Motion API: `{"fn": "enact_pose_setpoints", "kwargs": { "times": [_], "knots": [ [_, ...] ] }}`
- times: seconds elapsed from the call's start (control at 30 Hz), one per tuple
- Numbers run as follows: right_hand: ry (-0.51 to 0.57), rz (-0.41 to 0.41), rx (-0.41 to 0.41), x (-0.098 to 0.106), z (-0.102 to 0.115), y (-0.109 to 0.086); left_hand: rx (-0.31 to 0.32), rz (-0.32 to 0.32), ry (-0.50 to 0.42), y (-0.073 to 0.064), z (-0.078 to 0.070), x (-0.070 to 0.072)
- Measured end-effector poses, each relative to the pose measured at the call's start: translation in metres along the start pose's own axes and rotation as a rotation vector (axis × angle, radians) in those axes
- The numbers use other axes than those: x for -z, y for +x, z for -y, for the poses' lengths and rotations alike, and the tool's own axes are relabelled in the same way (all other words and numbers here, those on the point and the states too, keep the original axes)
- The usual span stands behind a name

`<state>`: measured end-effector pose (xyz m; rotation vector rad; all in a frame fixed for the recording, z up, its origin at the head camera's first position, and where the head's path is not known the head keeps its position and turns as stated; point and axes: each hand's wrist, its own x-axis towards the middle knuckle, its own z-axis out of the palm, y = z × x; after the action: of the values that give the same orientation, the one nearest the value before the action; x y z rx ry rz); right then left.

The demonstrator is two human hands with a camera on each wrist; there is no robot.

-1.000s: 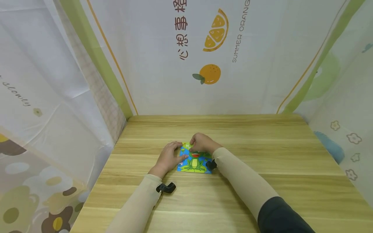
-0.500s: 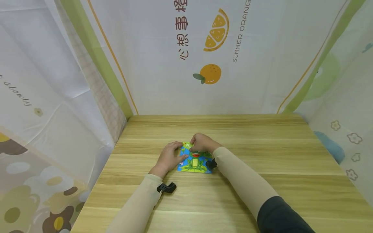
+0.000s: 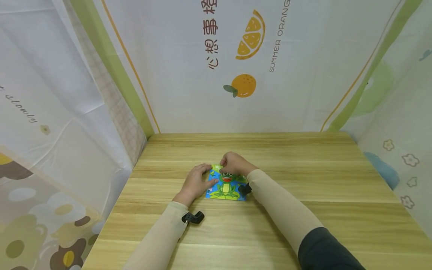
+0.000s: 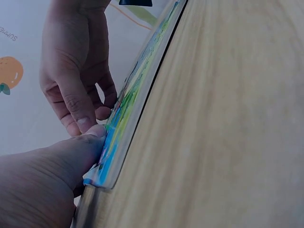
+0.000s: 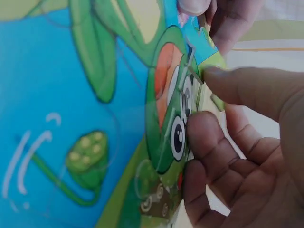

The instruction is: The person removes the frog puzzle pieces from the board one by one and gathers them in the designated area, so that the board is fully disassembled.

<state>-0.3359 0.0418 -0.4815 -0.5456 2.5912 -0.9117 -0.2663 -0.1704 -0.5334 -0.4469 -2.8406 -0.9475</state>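
A square frog puzzle (image 3: 225, 189) with a blue ground lies flat on the wooden table (image 3: 303, 176). My left hand (image 3: 206, 175) rests at its left edge, the thumb (image 4: 76, 149) pressing the near-left corner of the puzzle (image 4: 135, 95). My right hand (image 3: 224, 167) hovers over the far edge, with curled fingers (image 5: 209, 133) and thumb pinching a green puzzle piece (image 5: 212, 64) beside the frog's eyes (image 5: 178, 135). The frog's face and body show below that hand.
Printed cloth walls (image 3: 236, 67) enclose the table at the back and both sides. Black camera mounts sit on my left wrist (image 3: 192, 217) and right wrist (image 3: 244, 190). Bare wood stretches to the right and front of the puzzle.
My right hand has drawn slightly toward the far edge, uncovering the frog's eyes. The left hand and the puzzle have stayed put.
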Motion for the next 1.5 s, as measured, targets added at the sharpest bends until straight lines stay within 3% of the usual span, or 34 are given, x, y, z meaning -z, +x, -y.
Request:
{"fn": "enact_pose_setpoints", "kwargs": {
  "times": [0.23, 0.47, 0.6, 0.9, 1.2, 1.5],
  "knots": [
    [0.023, -0.057, 0.067, 0.000, -0.006, 0.002, -0.002, 0.002, -0.008, 0.001, -0.001, 0.000],
    [-0.124, -0.104, 0.144, -0.003, -0.003, 0.000, 0.009, 0.012, -0.001, 0.000, -0.002, 0.000],
    [-0.193, -0.133, 0.121, -0.003, 0.000, -0.003, 0.012, 0.015, 0.003, -0.001, -0.002, 0.000],
    [-0.071, -0.215, 0.055, 0.018, -0.012, -0.016, -0.012, 0.000, 0.008, -0.001, 0.000, -0.001],
    [0.002, -0.262, 0.006, 0.034, -0.050, -0.029, -0.036, 0.001, 0.041, -0.003, 0.000, -0.001],
    [0.189, -0.279, -0.078, 0.043, -0.086, -0.051, -0.052, 0.013, 0.069, -0.004, -0.002, -0.001]
  ]
}}
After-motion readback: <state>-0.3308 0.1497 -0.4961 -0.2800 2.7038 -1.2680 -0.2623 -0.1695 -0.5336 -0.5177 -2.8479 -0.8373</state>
